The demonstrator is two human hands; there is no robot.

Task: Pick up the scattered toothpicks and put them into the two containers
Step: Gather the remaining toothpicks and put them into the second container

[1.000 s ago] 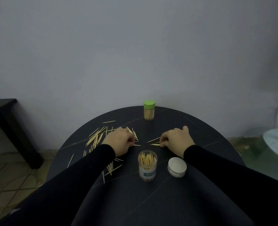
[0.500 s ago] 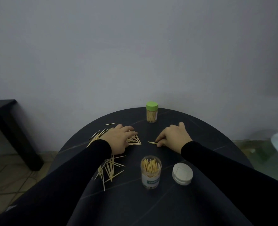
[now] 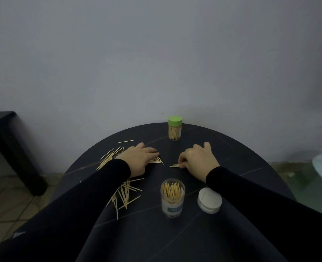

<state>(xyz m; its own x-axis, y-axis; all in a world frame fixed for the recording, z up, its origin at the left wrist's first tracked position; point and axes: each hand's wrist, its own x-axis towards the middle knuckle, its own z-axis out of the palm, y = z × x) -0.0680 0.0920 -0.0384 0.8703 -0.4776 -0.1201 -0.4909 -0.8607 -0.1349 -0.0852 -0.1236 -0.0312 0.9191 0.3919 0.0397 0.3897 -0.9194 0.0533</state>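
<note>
Worktop [image 3: 232, 148]: round, dark, set against a plain grey wall [image 3: 156, 53].

Left hand [image 3: 139, 157]: palm down, flat on worktop, fingers [image 3: 152, 150] straight and spread narrow, laid over a small bunch of toothpicks [image 3: 159, 160] whose tips stick out at the fingertips. Pressing, not gripping.

Right hand [image 3: 198, 157]: knuckles up, fingers curled in, thumb and forefinger tips pinching at a couple of loose picks [image 3: 173, 165] lying flat on worktop, just L of the hand. Whether picks are off the surface: can't tell.

Scattered picks, far L [image 3: 109, 156]: fan of loose ones beside and behind L wrist; one single pick [image 3: 125, 141] apart, further back.

Scattered picks, near [image 3: 126, 193]: crossed pile under and just R of L sleeve [image 3: 81, 201].

Open container [image 3: 172, 197]: clear jar, upright, no lid, part full of picks standing on end, label low on front. Sits between the two forearms, nearer the person than both hands.

White lid [image 3: 209, 200]: lying on worktop just R of open container, not touching it, next to R sleeve [image 3: 250, 195].

Green-lidded container [image 3: 174, 130]: clear, upright, capped, picks inside, at far edge of worktop, well apart from hands.

Dark side table [image 3: 3, 133]: L, on tiled floor.
</note>
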